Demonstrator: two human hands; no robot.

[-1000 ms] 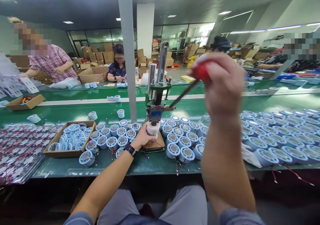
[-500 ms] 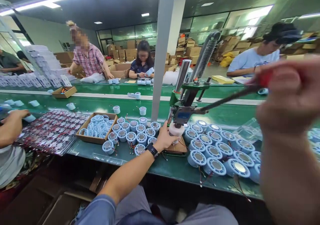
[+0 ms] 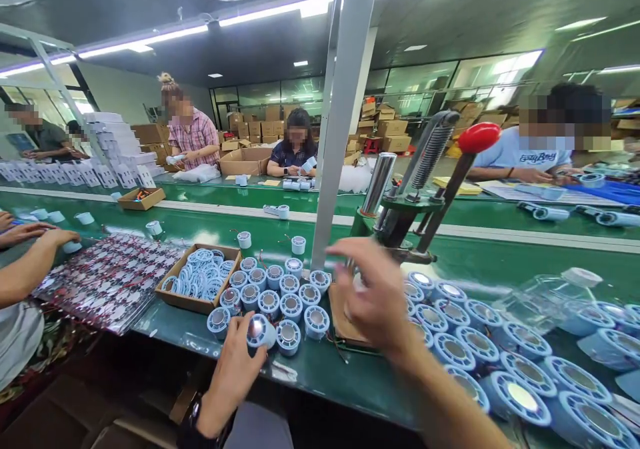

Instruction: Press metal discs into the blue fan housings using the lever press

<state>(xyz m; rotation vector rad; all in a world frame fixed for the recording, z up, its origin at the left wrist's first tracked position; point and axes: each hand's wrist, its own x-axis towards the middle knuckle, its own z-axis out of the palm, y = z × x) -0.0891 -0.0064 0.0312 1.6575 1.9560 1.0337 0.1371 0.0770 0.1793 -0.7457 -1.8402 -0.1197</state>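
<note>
My left hand has its thumb and fingers around a light-blue round housing with a shiny disc on top, at the front of a group of similar housings. My right hand, blurred by motion, is in front of the hand press. Its fingers look spread, and I see nothing held in it. The press lever is raised, with its red knob at the top. Under the press lies a brown board, partly covered by my right hand, which also hides most of the press head.
More housings crowd the right side, beside a clear plastic bottle. To the left are a cardboard box of light-blue rings and a sheet of wired parts. A grey post rises behind. Co-workers sit or stand around the green bench.
My right hand has let go of the lever knob and come down in front of the press; the lever has risen. My left hand has left the press and taken hold of a housing to its left.
</note>
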